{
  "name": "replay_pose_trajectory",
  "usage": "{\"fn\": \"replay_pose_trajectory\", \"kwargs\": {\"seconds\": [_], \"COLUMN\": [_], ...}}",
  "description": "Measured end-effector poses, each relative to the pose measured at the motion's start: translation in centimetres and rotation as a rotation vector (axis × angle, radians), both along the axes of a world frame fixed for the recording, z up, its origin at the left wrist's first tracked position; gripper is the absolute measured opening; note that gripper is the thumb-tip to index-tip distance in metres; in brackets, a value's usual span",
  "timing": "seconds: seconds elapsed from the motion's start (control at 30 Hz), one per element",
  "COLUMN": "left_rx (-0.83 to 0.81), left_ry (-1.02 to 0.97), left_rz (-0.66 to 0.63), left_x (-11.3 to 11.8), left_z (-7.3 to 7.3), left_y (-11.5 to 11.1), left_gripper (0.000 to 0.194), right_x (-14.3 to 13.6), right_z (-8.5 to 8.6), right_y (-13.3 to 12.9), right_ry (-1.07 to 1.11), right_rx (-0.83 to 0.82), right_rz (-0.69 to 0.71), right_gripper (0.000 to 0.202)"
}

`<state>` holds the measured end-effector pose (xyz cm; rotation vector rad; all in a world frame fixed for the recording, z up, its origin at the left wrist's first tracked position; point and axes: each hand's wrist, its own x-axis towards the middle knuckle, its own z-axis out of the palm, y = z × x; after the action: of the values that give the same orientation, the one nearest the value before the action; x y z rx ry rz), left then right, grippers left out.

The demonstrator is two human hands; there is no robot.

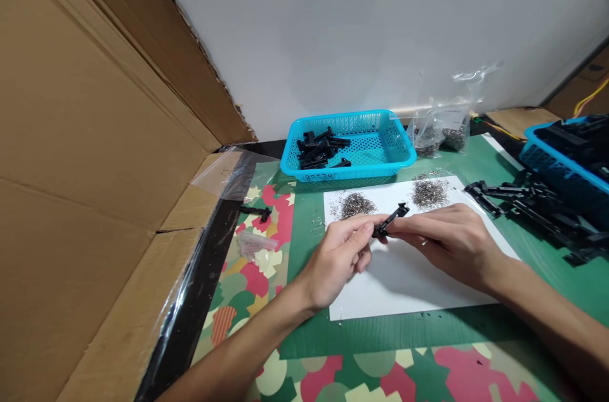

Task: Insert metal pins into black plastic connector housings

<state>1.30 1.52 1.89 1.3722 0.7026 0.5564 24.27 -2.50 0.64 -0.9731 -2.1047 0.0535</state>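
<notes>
Right of centre in the head view, a black part (392,220) is held up between two hands. The left hand (337,256) has its fingers clamped on the lower end; the right hand (450,240) has its fingers close against it, grip indeterminable. Beneath: a white sheet (380,294). Upper centre: a blue basket (364,172) containing similar parts (318,151).

A green mat (361,332) lies spread out, and behind it rises a plain pale wall (356,28). To the mat's left I see a tall cardboard panel (71,91); nearer in on that side, a patterned cover (257,278) shows, running along the mat's front edge too. A crumpled clear bag (257,243) lies left of the mat. Coloured wires (585,99) show beyond the mat's far right.
</notes>
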Motion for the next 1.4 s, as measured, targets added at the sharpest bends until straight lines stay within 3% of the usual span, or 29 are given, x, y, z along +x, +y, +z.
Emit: {"fn": "replay_pose_trajectory", "kwargs": {"seconds": [0.17,0.3,0.4,0.53,0.63,0.73,0.83,0.93,1.13,1.4], "left_rx": [0.598,0.833,0.946,0.988,0.982,1.022,1.068,1.082,1.104,1.098], "left_ry": [0.201,0.245,0.288,0.343,0.351,0.331,0.364,0.407,0.414,0.410], "left_rz": [0.186,0.250,0.265,0.256,0.217,0.176,0.130,0.082,0.016,-0.018], "left_x": [-0.2,-0.3,-0.4,-0.2,0.1,0.3,0.4,0.5,0.6,0.6], "left_z": [-0.3,-0.7,-0.8,-0.9,-1.1,-1.5,-1.7,-1.8,-1.8,-1.7], "left_y": [-0.4,-0.5,-0.5,-0.8,-1.2,-1.5,-1.7,-1.9,-2.1,-2.2], "left_gripper": [0.044,0.018,0.015,0.017,0.017,0.015,0.011,0.009,0.018,0.012], "right_x": [-0.1,-0.2,0.0,0.5,0.8,0.6,0.0,-0.9,-2.5,-3.0], "right_z": [0.4,0.4,0.4,0.9,1.1,1.2,1.2,1.1,0.2,-0.4], "right_y": [0.3,0.4,0.3,0.0,-0.1,-0.1,-0.1,-0.2,-0.2,-0.3], "right_ry": [0.037,0.060,0.062,0.129,0.309,0.484,0.483,0.426,0.428,0.370], "right_rx": [-0.004,-0.058,-0.138,-0.309,-0.397,-0.457,-0.509,-0.566,-0.435,-0.355], "right_rz": [-0.052,-0.050,-0.041,-0.054,-0.120,-0.072,-0.013,-0.085,-0.238,-0.266], "right_gripper": [0.014,0.013,0.014,0.017,0.038,0.060,0.069,0.070,0.074,0.071]}}
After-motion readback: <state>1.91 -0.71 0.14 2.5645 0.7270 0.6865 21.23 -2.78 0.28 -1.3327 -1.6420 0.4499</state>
